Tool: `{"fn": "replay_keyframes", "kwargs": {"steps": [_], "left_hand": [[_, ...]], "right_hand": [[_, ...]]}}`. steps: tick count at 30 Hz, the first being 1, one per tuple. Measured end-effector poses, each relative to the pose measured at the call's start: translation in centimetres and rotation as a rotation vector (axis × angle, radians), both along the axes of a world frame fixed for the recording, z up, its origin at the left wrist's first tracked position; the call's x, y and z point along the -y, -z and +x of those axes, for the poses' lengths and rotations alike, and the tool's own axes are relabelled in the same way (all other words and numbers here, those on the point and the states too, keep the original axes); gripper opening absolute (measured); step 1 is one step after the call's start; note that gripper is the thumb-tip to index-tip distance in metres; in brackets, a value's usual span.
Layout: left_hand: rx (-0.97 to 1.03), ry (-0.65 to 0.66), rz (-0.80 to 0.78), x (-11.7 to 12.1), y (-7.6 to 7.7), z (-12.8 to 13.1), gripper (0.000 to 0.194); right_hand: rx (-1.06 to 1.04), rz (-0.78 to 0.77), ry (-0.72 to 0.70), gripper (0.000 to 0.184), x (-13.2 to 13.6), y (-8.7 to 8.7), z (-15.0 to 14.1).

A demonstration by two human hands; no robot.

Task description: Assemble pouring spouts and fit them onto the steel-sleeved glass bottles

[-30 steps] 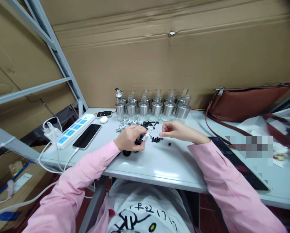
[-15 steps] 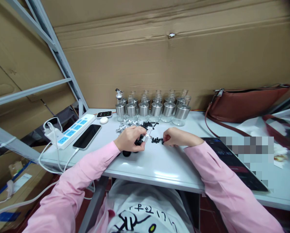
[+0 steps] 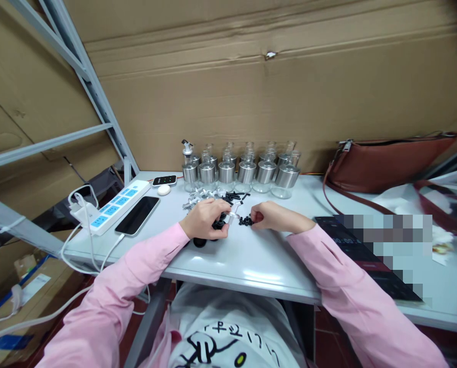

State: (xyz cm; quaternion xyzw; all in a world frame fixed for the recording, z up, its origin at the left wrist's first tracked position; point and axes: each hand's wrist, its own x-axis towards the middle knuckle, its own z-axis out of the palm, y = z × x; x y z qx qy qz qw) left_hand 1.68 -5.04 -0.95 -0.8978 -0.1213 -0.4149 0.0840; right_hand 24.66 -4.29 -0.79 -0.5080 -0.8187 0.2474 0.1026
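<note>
Between the thumb and fingers of my left hand (image 3: 206,219) is a silver-white pourer spout (image 3: 233,215), its narrow end pointing up and right. Black round parts (image 3: 199,242) lie beneath and beside that hand, partly covered by it. The fingers of my right hand (image 3: 272,216) are pinched together at the right end of a pile of small black pieces (image 3: 245,221); what they hold is hidden. Just beyond my left hand is a heap of silver spout parts (image 3: 198,196), with thin black lever-like pieces (image 3: 236,196) beside it.
Glass bottles with steel sleeves (image 3: 247,173) stand in rows at the back; the front-left one (image 3: 187,148) carries a spout. To the left are a power strip (image 3: 119,204), a phone (image 3: 138,215) and a white disc (image 3: 164,190). A tablet (image 3: 366,255) and brown bag (image 3: 392,166) are right.
My right hand has moved slightly left, to the edge of the small black pieces. My left hand and the spout have stayed in place.
</note>
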Motion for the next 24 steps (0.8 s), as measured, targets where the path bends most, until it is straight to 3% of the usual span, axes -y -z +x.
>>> {"fn": "replay_keyframes", "kwargs": {"steps": [12, 18, 24], "left_hand": [[-0.018, -0.005, -0.029, 0.0, 0.1, -0.1, 0.030], [-0.008, 0.009, -0.018, 0.0, 0.0, 0.0, 0.030], [-0.022, -0.007, -0.027, 0.0, 0.1, 0.0, 0.030]], "right_hand": [[0.037, 0.060, -0.037, 0.019, 0.0, -0.8, 0.7], [0.074, 0.233, 0.111, 0.017, -0.9, 0.4, 0.1], [0.118, 0.219, 0.098, 0.011, -1.3, 1.3, -0.5]]}}
